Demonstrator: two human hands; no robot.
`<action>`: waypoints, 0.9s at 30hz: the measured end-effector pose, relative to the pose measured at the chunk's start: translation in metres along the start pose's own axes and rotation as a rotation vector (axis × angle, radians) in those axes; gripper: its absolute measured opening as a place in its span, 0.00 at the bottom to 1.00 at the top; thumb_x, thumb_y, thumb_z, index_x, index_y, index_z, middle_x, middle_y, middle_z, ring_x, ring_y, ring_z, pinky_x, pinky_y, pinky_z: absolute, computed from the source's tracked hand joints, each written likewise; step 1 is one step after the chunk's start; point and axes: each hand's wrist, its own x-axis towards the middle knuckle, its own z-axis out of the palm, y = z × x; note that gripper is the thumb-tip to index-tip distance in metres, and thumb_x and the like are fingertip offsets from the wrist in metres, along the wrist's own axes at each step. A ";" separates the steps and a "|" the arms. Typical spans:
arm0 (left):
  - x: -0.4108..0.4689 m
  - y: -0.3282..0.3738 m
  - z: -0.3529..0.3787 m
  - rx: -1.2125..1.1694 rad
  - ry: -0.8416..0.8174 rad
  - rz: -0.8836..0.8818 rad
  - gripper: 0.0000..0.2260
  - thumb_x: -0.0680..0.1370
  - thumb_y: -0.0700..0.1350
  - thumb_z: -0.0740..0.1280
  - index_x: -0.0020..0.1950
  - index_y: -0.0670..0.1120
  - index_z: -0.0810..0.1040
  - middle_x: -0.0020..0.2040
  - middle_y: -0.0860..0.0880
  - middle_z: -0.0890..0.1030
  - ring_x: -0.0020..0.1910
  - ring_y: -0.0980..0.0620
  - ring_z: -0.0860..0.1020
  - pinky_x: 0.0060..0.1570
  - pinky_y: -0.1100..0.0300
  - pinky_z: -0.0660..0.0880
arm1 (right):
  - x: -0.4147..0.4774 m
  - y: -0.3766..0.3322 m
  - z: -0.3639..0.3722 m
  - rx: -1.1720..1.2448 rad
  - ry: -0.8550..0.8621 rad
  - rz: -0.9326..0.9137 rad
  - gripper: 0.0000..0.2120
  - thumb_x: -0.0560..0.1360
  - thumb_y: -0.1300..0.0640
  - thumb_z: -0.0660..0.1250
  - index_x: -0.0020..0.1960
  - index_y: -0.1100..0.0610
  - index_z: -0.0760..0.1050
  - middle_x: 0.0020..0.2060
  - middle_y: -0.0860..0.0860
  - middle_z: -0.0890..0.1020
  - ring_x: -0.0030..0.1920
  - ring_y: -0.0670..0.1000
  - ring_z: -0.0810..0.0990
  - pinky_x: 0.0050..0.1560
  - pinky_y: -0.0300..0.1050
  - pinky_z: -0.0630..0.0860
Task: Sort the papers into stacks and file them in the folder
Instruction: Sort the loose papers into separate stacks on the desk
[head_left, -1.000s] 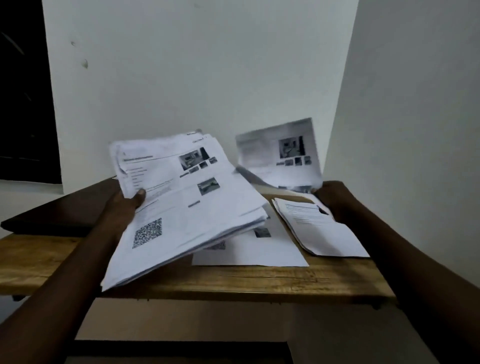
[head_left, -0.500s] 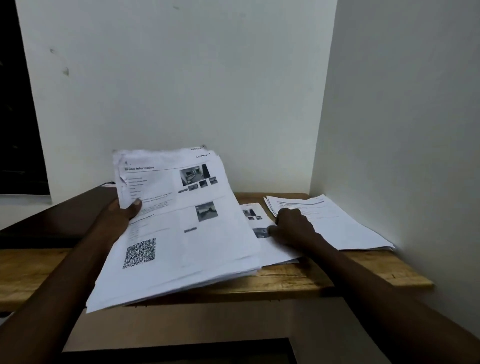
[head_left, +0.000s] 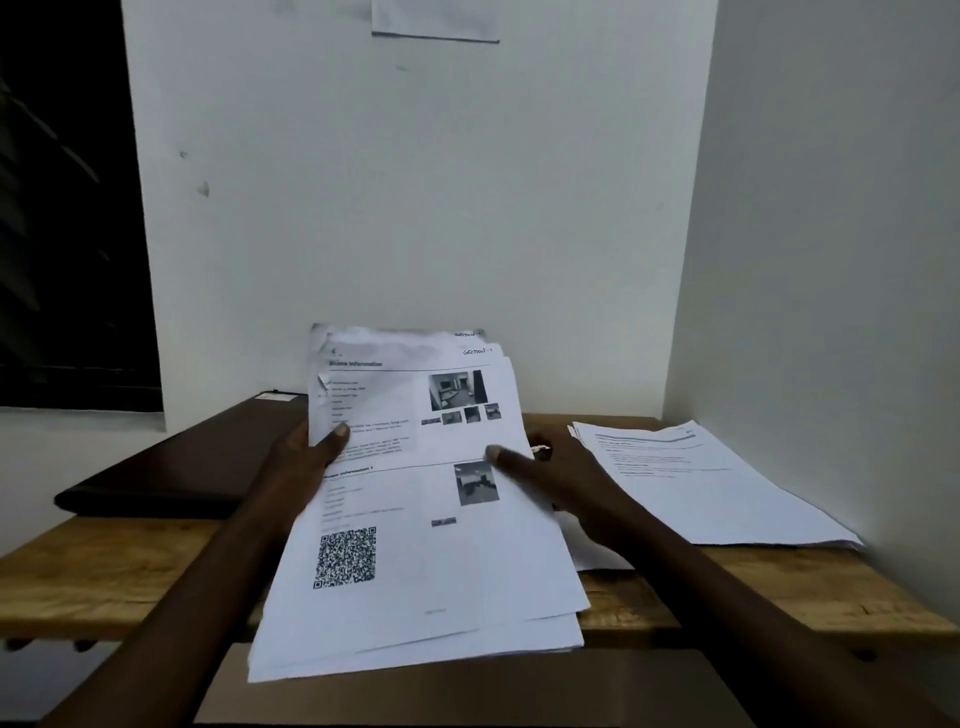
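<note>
My left hand (head_left: 306, 457) grips a thick sheaf of printed papers (head_left: 415, 545) by its left edge, thumb on top, tilted above the wooden table (head_left: 119, 566). The top sheet shows photos and a QR code. My right hand (head_left: 561, 478) pinches that top sheet at its right edge, thumb on the page and fingers under it. A stack of text papers (head_left: 696, 483) lies on the table at the right, against the wall. Part of another stack (head_left: 597, 551) peeks out below my right wrist. A dark brown folder (head_left: 176, 467) lies flat at the table's left.
White walls close in behind and on the right. A paper sheet (head_left: 436, 18) hangs on the back wall at the top. A dark window (head_left: 62, 208) fills the left. A brown box (head_left: 467, 686) sits below the table's front edge.
My right hand laid a photo sheet down on the middle stack, then came back to the held sheaf and took its top sheet. The view tilted upward.
</note>
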 end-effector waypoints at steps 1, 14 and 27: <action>-0.002 0.001 0.000 -0.023 -0.005 0.002 0.10 0.81 0.39 0.64 0.62 0.39 0.76 0.48 0.43 0.81 0.30 0.61 0.81 0.28 0.71 0.75 | 0.002 0.000 0.005 0.028 0.010 0.000 0.26 0.62 0.41 0.78 0.55 0.51 0.77 0.48 0.51 0.84 0.46 0.50 0.84 0.35 0.41 0.77; -0.025 -0.003 0.001 -0.496 -0.310 -0.204 0.17 0.79 0.39 0.63 0.68 0.40 0.74 0.62 0.37 0.81 0.60 0.36 0.80 0.53 0.40 0.79 | 0.018 -0.010 0.000 -0.023 0.375 -0.130 0.13 0.69 0.54 0.76 0.43 0.55 0.72 0.38 0.47 0.80 0.37 0.46 0.76 0.33 0.40 0.66; -0.013 -0.005 -0.013 -0.517 -0.038 -0.115 0.12 0.82 0.35 0.60 0.63 0.41 0.76 0.54 0.44 0.84 0.43 0.46 0.85 0.41 0.51 0.83 | 0.032 -0.011 -0.061 -0.097 0.738 -0.023 0.09 0.77 0.59 0.65 0.55 0.61 0.78 0.52 0.59 0.81 0.54 0.59 0.78 0.48 0.44 0.68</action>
